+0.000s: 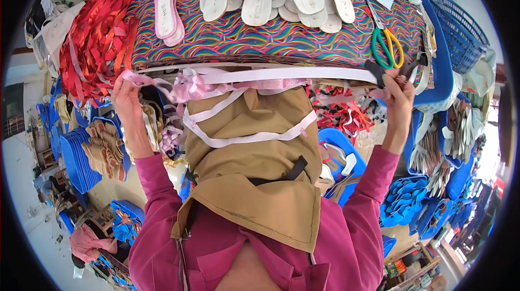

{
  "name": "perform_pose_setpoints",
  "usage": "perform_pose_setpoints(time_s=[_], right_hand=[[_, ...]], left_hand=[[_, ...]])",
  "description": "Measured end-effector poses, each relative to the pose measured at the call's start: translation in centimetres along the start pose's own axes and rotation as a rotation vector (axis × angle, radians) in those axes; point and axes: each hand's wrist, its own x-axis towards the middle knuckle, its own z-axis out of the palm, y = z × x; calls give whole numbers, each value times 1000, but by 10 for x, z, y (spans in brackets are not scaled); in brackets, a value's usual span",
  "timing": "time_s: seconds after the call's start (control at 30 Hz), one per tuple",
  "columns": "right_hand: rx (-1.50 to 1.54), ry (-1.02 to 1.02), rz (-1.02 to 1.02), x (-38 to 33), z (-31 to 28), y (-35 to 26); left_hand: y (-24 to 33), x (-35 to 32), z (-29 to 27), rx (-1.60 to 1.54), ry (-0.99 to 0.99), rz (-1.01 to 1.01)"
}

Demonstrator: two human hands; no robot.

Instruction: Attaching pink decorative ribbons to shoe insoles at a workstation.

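Note:
My left hand (127, 96) is closed in a pinch on the end of a shiny pink ribbon (151, 82), at the left of the table's front edge. At the other side my right hand (398, 93) grips the end of a pale white-pink strip (303, 75), stretched level across in front of me. A black piece (375, 70) shows at its fingers; what it is I cannot make out. Bunched pink ribbon (189, 86) and a loose pale strip loop (233, 141) lie over my tan apron (254, 166). Just beyond my right hand lie scissors (387, 47) with green and yellow handles.
The table has a colourful wavy-patterned cover (227, 44). White insole-shaped pieces (265, 4) and pink-edged ones (168, 9) lie at its far side. Red ribbons (100, 36) heap at the left. A blue basket (460, 31) stands right; blue bins (81, 158) of shoe parts surround me.

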Motion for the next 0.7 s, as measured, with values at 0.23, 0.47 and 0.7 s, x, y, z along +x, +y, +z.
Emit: perform_pose_setpoints(time_s=[0.23,0.47,0.7], right_hand=[[7,60,-104,-2,15,-30],[252,54,-502,27,47,-110],[-333,299,-926,47,137,-168]], left_hand=[[49,-28,27,112,-127,-35],[105,-65,65,-645,-813,40],[155,-64,20,-405,-125,278]])
